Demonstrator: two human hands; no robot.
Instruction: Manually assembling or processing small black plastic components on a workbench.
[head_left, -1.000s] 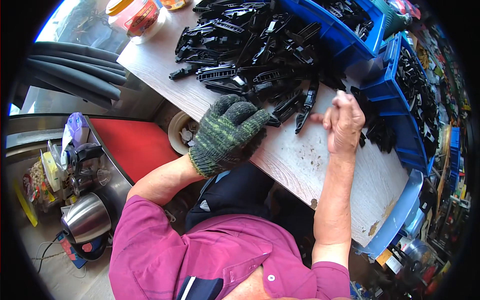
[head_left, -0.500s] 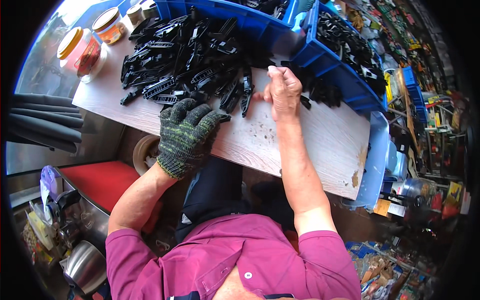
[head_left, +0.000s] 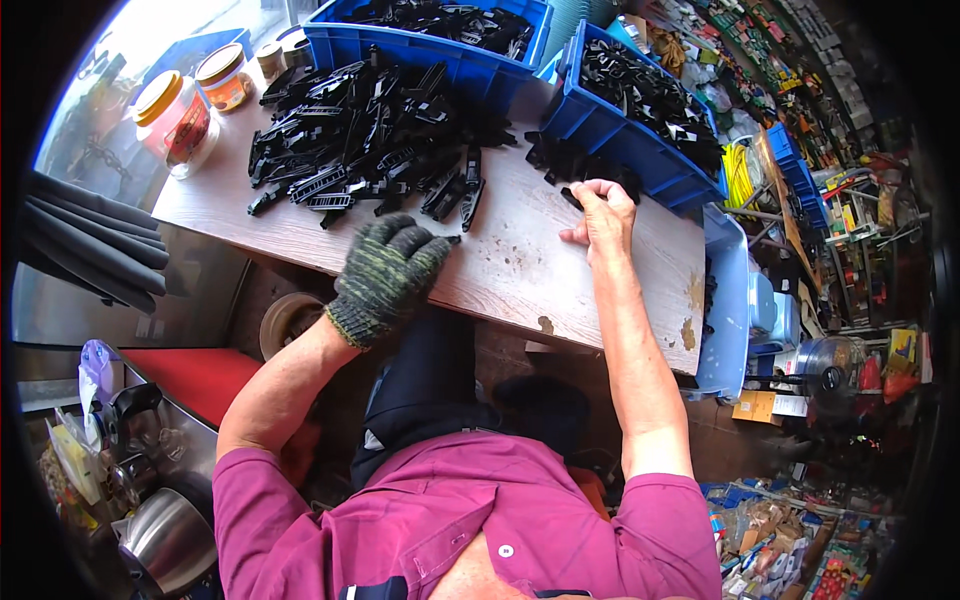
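Observation:
My left hand (head_left: 388,275), in a dark green knitted glove, is curled at the table's near edge. The dark tip of a black plastic part (head_left: 454,239) sticks out by its fingers; the rest is hidden in the glove. My bare right hand (head_left: 610,218) is closed in a pinch over the right side of the table. At its fingertips is a small black plastic piece (head_left: 572,198), mostly hidden. Just beyond lies a small heap of black pieces (head_left: 560,160). A large pile of long, ribbed black plastic parts (head_left: 340,140) covers the table's far left.
Two blue bins, one at the back (head_left: 420,50) and one at the right (head_left: 640,140), hold more black parts. Lidded jars (head_left: 175,120) stand at the table's (head_left: 520,290) left corner. A pale blue tub (head_left: 728,310) is beside its right edge; crowded shelves stand beyond.
My right hand has moved right, away from the large pile to beside the small heap. My left hand stays near the table's edge, still closed. The view has shifted slightly.

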